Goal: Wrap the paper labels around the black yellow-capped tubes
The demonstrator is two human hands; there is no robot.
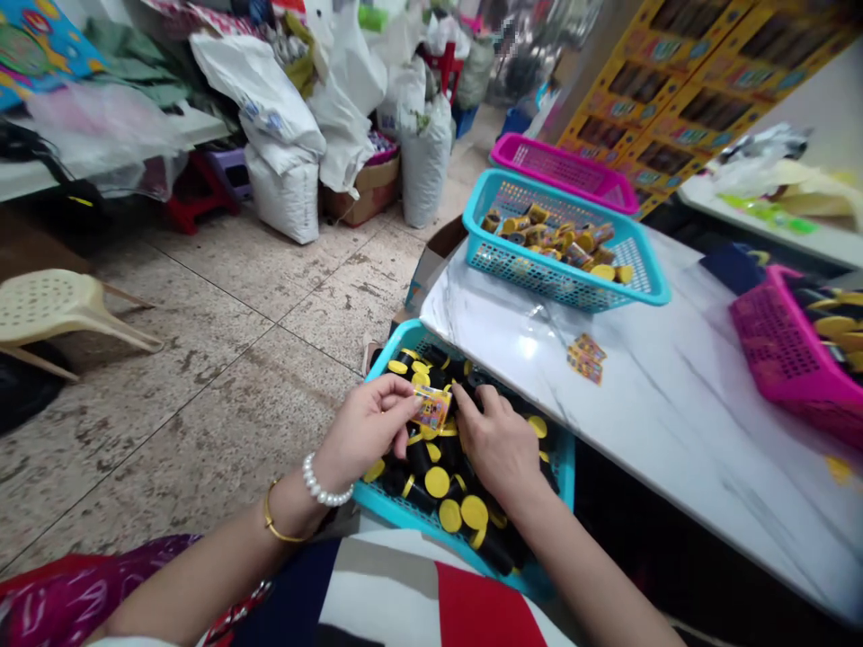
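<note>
My left hand pinches a small yellow printed label between thumb and fingers, above a blue plastic basket. Black canisters with yellow lids fill that basket, which sits close against my body. Just right of the label, my right hand has its fingers bent down among the black canisters. Its fingertips are partly hidden, so what they grip cannot be made out. More printed labels lie on the white marbled table.
On the table, a second blue basket holds canisters with printed labels. A pink basket of canisters stands at right, another pink basket behind. Yellow display boxes are stacked beyond. White sacks and a plastic stool stand on the floor.
</note>
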